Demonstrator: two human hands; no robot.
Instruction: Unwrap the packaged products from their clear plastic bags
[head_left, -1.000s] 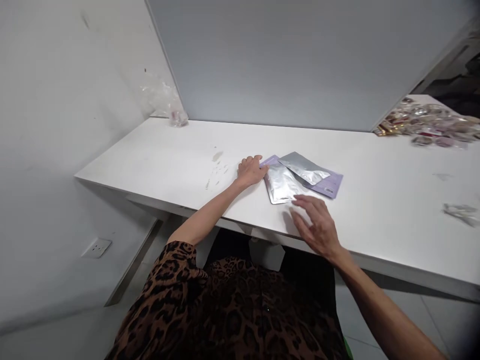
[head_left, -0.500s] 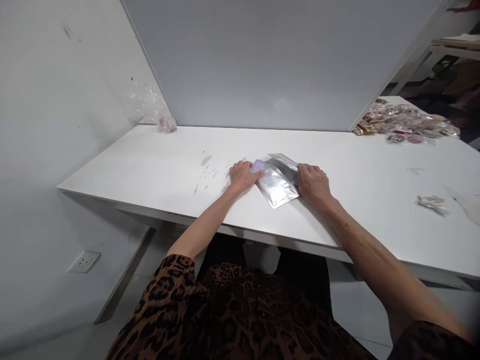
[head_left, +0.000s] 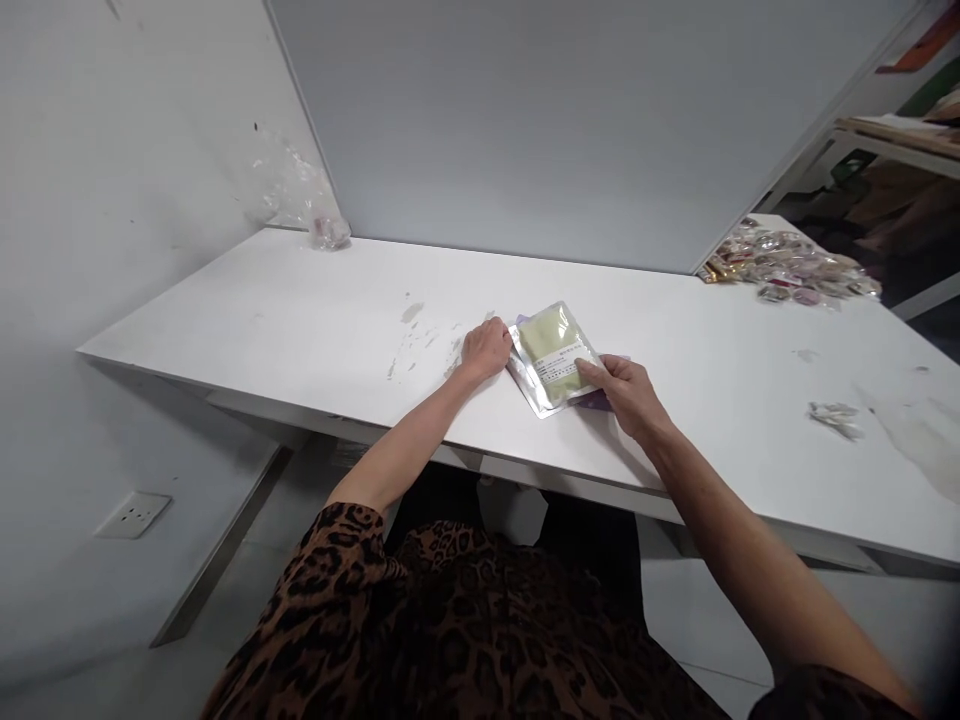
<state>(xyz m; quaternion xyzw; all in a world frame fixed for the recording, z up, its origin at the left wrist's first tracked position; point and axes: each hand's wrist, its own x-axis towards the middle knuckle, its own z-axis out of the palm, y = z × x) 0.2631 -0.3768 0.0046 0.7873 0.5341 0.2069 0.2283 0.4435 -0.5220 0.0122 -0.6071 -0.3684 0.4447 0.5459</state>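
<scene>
My right hand [head_left: 628,395] pinches a flat packet [head_left: 553,345] by its lower right edge, thumb on top. The packet has a yellow-green front with a white printed label band and a clear, shiny border. Under it lies a silver foil pouch [head_left: 537,402], its lower left edge showing. My left hand [head_left: 487,347] is closed at the left edge of that pouch, its fingertips partly hidden. Something purple [head_left: 596,401] peeks out beneath the packets on the right and at the top.
A white table [head_left: 315,330] with grey smudges stretches before a grey panel [head_left: 525,130]. Crumpled clear plastic [head_left: 330,232] sits at the back left corner. Many wrapped packets [head_left: 795,268] are heaped at the back right. A small bundle of pale pieces [head_left: 835,418] lies on the right.
The right-hand packet, earlier showing a silver side and tilted up, now lies green side up over the silver pouch. My right thumb has come onto its front. The view has shifted slightly.
</scene>
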